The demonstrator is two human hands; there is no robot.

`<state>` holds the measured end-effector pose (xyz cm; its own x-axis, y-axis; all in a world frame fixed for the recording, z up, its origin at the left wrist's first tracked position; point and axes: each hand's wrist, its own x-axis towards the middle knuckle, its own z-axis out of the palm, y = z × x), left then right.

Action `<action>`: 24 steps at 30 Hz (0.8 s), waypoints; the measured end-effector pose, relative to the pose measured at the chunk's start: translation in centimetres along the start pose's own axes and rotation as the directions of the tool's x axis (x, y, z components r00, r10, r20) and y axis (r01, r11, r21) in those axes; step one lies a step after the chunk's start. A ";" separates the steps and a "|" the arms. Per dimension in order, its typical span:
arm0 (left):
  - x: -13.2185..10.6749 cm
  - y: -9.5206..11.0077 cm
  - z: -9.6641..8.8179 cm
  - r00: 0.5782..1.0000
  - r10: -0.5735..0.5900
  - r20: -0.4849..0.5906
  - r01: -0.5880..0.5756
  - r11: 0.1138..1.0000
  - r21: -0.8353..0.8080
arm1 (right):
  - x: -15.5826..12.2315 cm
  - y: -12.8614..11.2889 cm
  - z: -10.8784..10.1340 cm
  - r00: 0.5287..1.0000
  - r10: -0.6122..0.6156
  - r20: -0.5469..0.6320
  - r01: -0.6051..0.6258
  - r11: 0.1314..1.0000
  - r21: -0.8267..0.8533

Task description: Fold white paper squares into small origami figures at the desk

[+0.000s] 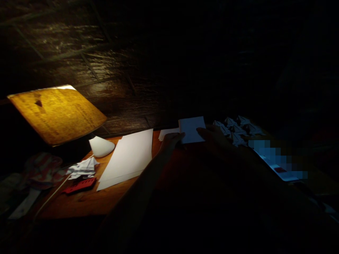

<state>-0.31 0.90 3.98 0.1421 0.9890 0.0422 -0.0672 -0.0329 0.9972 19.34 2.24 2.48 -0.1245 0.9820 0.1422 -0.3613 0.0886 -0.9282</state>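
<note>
A small rectangle of white paper (191, 128) is held up over the dark part of the table, one edge in each hand. My left hand (171, 140) grips its lower left corner, with the thumb on the front face. On the right side, my right hand (213, 134) pinches the paper between thumb and fingers, most of which are lost in shadow. Just behind my left hand lie some white paper pieces (168, 132). Several folded paper figures (233, 128) stand to the right of my right hand.
Large white sheets (129, 155) lie on the wooden table (106, 204). Left of them are a lamp with a yellow shade (58, 114) and white base (102, 146), a crumpled striped paper (84, 167), a red object (81, 185) and a cord (53, 195). A lit screen (275, 165) glows at right.
</note>
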 end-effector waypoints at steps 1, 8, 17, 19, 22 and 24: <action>0.0 0.0 0.0 1.000 -0.004 -0.001 0.004 1.000 0.001 | -0.1 -0.1 0.1 1.000 0.014 0.001 -0.014 1.000 0.006; 0.1 0.0 0.1 1.000 -0.009 0.029 0.011 0.998 -0.065 | -0.4 -0.9 0.0 0.998 0.050 0.031 -0.049 0.998 -0.029; 0.2 0.1 -0.1 0.994 -0.085 0.062 0.081 0.995 0.065 | 0.2 -0.7 -0.7 0.998 0.048 -0.042 -0.048 0.999 0.006; 0.0 0.2 -0.2 0.995 -0.071 0.065 0.065 0.993 0.094 | 0.2 -0.7 -0.8 0.998 0.040 -0.056 -0.040 0.999 0.000; -0.1 0.3 -0.2 0.997 -0.041 0.064 0.035 0.994 0.101 | 0.3 -0.6 -0.9 0.997 0.027 -0.075 -0.028 1.000 -0.007; -0.1 0.4 -0.2 0.998 -0.029 0.061 0.023 0.995 0.099 | 0.3 -0.7 -1.0 0.998 0.014 -0.062 -0.017 0.999 -0.049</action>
<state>-0.58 0.82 4.32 0.2035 0.9789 0.0169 0.0340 -0.0243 0.9991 20.43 2.62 2.80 -0.0720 0.9916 0.1078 -0.3134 0.0801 -0.9462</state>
